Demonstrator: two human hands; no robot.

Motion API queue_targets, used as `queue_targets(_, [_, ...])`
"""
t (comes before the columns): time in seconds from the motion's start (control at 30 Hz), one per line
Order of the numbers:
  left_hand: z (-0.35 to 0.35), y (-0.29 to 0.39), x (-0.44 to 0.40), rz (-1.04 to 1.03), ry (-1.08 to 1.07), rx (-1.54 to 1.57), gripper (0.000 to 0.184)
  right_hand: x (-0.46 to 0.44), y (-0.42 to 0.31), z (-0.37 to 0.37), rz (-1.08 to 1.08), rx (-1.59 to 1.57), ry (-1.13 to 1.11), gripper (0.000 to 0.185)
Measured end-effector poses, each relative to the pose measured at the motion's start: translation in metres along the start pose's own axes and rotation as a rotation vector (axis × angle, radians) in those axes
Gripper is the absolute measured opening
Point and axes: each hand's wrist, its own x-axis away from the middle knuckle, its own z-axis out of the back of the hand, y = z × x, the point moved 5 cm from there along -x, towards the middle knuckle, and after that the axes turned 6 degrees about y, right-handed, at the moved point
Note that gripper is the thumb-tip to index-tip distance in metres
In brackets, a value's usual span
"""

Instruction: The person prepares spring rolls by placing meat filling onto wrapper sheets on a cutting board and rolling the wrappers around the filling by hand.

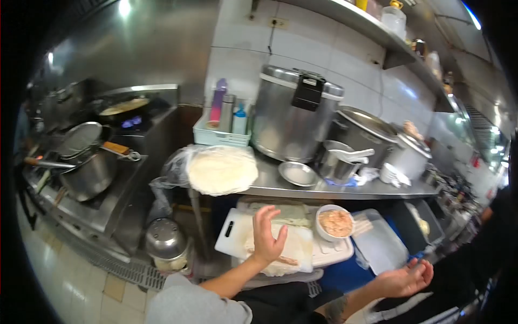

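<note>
My left hand is raised over a white cutting board, palm turned sideways, fingers up and thumb apart; nothing is in it. Below it lies a thin pale wrapper sheet with a narrow strip of pinkish filling, partly covered by the hand. A white bowl of pinkish minced filling stands right of the board. Farther right, my right hand is palm up with curled fingers, beside a clear plastic tray. A small greyish thing shows at its fingertips, too blurred to name.
A stack of round pale wrappers lies on plastic at the steel counter's left end. Behind are a large steel cooker and a metal dish. At left, a pan sits over a blue flame. A dark-clothed person is at right.
</note>
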Motion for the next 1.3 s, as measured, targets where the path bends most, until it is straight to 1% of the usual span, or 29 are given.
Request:
queue_targets(0.07, [0.015,-0.005,-0.004,-0.078,-0.019,-0.122,0.040,-0.008,0.016,0.027,-0.011,0.110,0.065,0.016])
queue_targets(0.1, [0.020,-0.007,-0.005,-0.121,-0.044,-0.179,0.040,-0.015,0.042,0.054,-0.010,0.099,0.099,0.024])
queue_targets(0.13, [0.024,-0.008,-0.002,-0.154,-0.064,-0.241,0.039,-0.017,0.067,0.075,-0.053,0.092,0.196,0.023])
queue_targets(0.2, [0.025,-0.006,0.005,-0.208,-0.049,-0.321,0.040,-0.018,0.130,0.112,-0.210,0.008,0.357,0.022])
queue_targets(0.23, [0.024,-0.002,0.007,-0.199,-0.052,-0.357,0.039,-0.015,0.144,0.114,-0.274,0.078,0.426,0.021])
queue_targets(0.27, [0.021,0.000,0.010,-0.178,-0.058,-0.389,0.039,-0.012,0.157,0.110,-0.343,0.083,0.405,0.020])
queue_targets(0.33, [0.007,0.009,0.017,-0.210,-0.111,-0.430,0.038,-0.005,0.176,0.112,-0.469,0.132,0.345,0.019])
queue_targets(0.4, [-0.012,0.014,0.022,-0.194,-0.200,-0.447,0.037,0.006,0.208,0.129,-0.369,0.170,0.244,0.017])
queue_targets(0.43, [-0.023,0.019,0.020,-0.194,-0.247,-0.435,0.037,0.013,0.229,0.147,-0.287,0.278,0.224,0.014])
queue_targets(0.47, [-0.038,0.026,0.016,-0.198,-0.291,-0.409,0.037,0.025,0.255,0.178,-0.243,0.491,0.174,0.014])
queue_targets(0.5, [-0.057,0.036,0.008,-0.188,-0.389,-0.382,0.036,0.043,0.280,0.213,-0.245,0.513,0.162,0.014])
queue_targets(0.53, [-0.078,0.050,0.002,-0.172,-0.486,-0.350,0.035,0.062,0.295,0.242,-0.216,0.646,0.070,0.016])
queue_targets(0.6, [-0.122,0.081,-0.001,-0.223,-0.741,-0.298,0.029,0.109,0.304,0.281,-0.155,0.883,-0.117,0.019])
queue_targets(0.63, [-0.140,0.101,0.000,-0.238,-1.059,-0.335,0.027,0.133,0.305,0.304,-0.119,0.988,-0.201,0.021])
queue_targets(0.67, [-0.150,0.121,-0.001,-0.255,-1.370,-0.374,0.026,0.154,0.295,0.311,-0.083,1.082,-0.283,0.023])
queue_targets(0.73, [-0.155,0.170,-0.011,-0.367,-1.737,-0.090,0.023,0.164,0.293,0.309,-0.167,1.040,-0.275,0.028])
queue_targets(0.77, [-0.149,0.186,-0.017,-0.435,-1.812,-0.007,0.023,0.165,0.291,0.304,-0.171,1.019,-0.283,0.028])
queue_targets(0.87, [-0.122,0.212,-0.034,-0.594,-1.806,0.074,0.021,0.161,0.291,0.305,-0.083,1.029,-0.455,0.027])
queue_targets(0.93, [-0.096,0.216,-0.044,-0.633,-1.760,0.038,0.020,0.170,0.291,0.314,-0.058,1.025,-0.608,0.027])
queue_targets(1.0, [-0.061,0.219,-0.054,-0.655,-1.712,-0.018,0.019,0.174,0.291,0.315,0.006,1.017,-0.822,0.028])
queue_targets(1.1, [0.002,0.218,-0.069,-0.674,-1.640,-0.069,0.018,0.175,0.286,0.323,0.102,0.999,-1.068,0.028])
queue_targets(1.23, [0.060,0.213,-0.083,-0.660,-1.556,-0.120,0.017,0.174,0.280,0.337,0.141,0.989,-1.304,0.030])
queue_targets(1.3, [0.075,0.205,-0.089,-0.640,-1.517,-0.173,0.017,0.175,0.280,0.339,0.133,0.973,-1.376,0.032])
